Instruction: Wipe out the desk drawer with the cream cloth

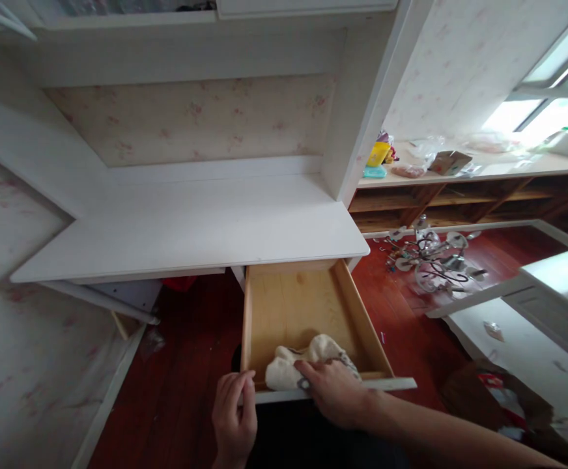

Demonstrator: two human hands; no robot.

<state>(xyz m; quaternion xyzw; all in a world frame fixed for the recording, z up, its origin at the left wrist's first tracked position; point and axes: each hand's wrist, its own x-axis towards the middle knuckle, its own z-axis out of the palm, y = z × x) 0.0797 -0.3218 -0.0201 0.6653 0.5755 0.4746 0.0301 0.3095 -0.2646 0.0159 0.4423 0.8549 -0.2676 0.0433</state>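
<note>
A wooden drawer (288, 299) is pulled out from under the white desk (206, 221). Inside it, at the front, lies a bunched cream cloth (284, 368) with some dark marks. My right hand (335, 387) reaches over the drawer front and is closed on this cloth, its thumb and fingers pressing into it. My left hand (235, 407) is at the front left corner of the drawer, fingers curled over the edge of the white front panel. The right hand partly covers the cloth and the panel.
A chandelier (435, 260) with several arms lies on the red wood floor to the right. Behind it, a low shelf (484, 169) bears a yellow container (378, 154), bags and a box. White furniture (548, 306) stands at the right, near a brown bag (474, 391).
</note>
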